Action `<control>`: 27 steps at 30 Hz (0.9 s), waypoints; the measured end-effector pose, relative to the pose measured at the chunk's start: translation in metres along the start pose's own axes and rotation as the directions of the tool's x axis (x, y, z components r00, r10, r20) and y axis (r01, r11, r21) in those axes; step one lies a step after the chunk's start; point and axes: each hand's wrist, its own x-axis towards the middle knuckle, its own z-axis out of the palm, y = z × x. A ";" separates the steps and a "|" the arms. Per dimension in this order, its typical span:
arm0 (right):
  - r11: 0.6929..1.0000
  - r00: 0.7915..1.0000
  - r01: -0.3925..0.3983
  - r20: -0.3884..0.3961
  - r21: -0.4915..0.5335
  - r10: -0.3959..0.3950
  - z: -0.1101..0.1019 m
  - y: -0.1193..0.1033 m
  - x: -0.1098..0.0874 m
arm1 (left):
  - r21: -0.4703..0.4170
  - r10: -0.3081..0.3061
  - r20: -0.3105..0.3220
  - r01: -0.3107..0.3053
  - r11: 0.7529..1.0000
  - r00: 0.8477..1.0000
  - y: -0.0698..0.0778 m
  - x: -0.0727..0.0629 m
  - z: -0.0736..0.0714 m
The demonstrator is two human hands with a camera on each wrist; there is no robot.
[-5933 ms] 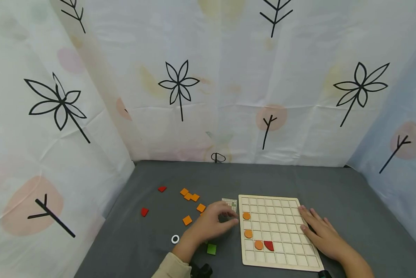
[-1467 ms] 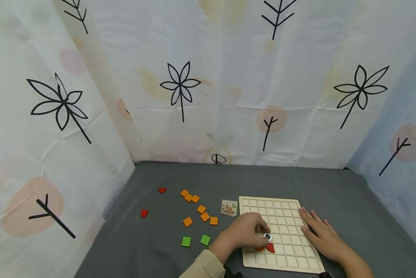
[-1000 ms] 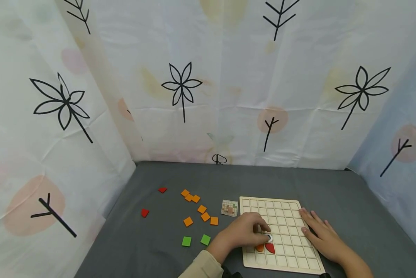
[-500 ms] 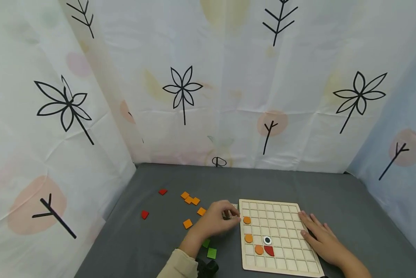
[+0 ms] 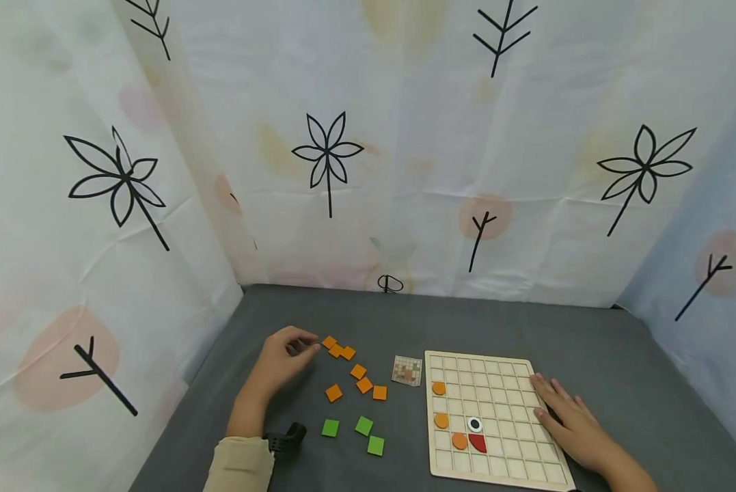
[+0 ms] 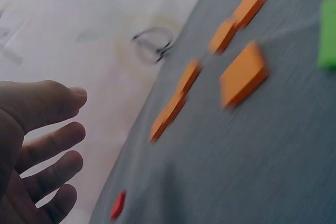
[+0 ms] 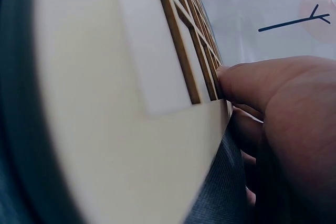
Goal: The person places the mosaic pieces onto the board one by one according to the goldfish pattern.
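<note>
My left hand (image 5: 281,357) hovers over the left part of the table, fingers loosely bent and parted, holding nothing. In the left wrist view a red piece (image 6: 118,205) lies beyond the fingertips; the head view hides the red pieces behind this hand. Just right of it lie several orange square tiles (image 5: 334,393). My right hand (image 5: 573,427) rests at the right edge of the wooden grid board (image 5: 515,414), its fingers extended. On the board sit orange round pieces (image 5: 441,420), a red quarter-circle piece (image 5: 478,443) and, directly above that, a white-and-black eye piece (image 5: 475,424).
Between the orange tiles and the board lies a small pattern card (image 5: 407,370). Green square tiles (image 5: 329,428) are nearer the front. A grey cloth (image 5: 478,321) covers the table, with a printed curtain (image 5: 404,164) behind it.
The eye piece, earlier a ring on the table, was set on the board by my left hand and let go. That hand then swung left past the orange tiles. My right hand stayed put.
</note>
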 end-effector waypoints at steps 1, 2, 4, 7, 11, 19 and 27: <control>1.000 1.000 0.001 -0.003 0.001 -0.001 0.000 0.000 0.000 | 0.013 -0.017 -0.014 0.017 1.000 1.000 -0.004 -0.001 -0.007; 1.000 1.000 0.002 -0.006 -0.002 -0.002 0.000 0.000 0.000 | 0.026 -0.037 -0.027 0.038 0.999 0.999 -0.008 -0.002 -0.013; 1.000 1.000 0.002 -0.009 -0.008 -0.002 0.001 0.000 0.001 | 0.049 -0.076 -0.049 0.078 0.996 0.996 -0.016 -0.005 -0.024; 1.000 1.000 0.004 -0.013 -0.019 -0.005 0.001 0.000 0.001 | 0.078 -0.137 -0.079 0.143 0.987 0.987 -0.031 -0.010 -0.034; 0.999 0.999 0.017 -0.031 -0.040 -0.018 0.002 0.001 0.000 | 0.079 -0.175 -0.071 0.180 0.980 0.982 -0.041 -0.014 -0.036; 0.999 1.000 0.006 -0.018 -0.035 -0.006 0.000 0.002 0.000 | 0.021 -0.133 0.099 0.131 0.991 0.986 -0.036 -0.010 -0.012; 1.000 1.000 0.007 -0.017 -0.019 -0.007 0.000 0.000 -0.001 | -0.088 0.037 0.336 -0.007 0.996 0.941 -0.028 -0.010 0.002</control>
